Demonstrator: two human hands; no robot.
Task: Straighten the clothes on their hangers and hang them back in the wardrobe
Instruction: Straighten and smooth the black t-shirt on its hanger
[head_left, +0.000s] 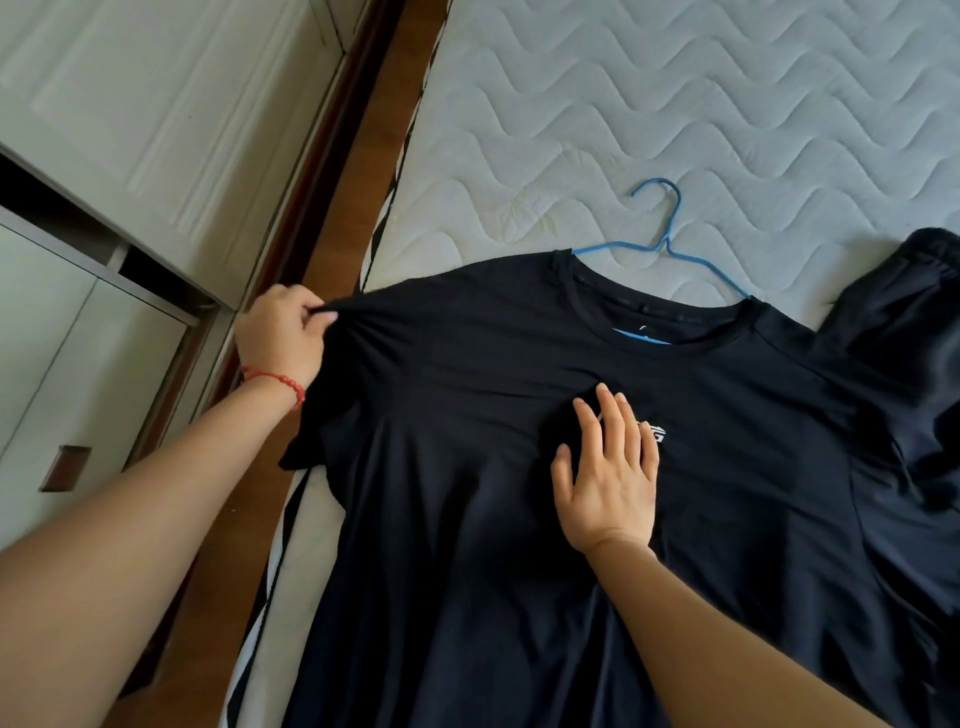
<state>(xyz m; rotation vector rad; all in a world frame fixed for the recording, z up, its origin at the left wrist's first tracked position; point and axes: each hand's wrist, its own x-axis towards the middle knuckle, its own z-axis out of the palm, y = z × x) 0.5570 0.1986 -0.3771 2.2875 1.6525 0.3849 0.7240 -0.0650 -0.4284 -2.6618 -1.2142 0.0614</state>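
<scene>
Blue hanger (670, 244): both arms pass under the black T-shirt (467, 519) collar; only hook and upper arms show. T-shirt hem cut off at 6 o'clock. Chest logo (655, 434) partly covered by the right hand (608, 478), unreadable. Dark garment (904, 332) at 3 o'clock cut by the frame edge.

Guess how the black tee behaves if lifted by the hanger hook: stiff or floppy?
Likely floppy: the tee bunches into folds where the left hand pinches its shoulder. Probably light, since it lies thin and flat under the right hand. The blue hanger looks like thin wire, so the wide shoulders may droop or slide off its ends.
</scene>
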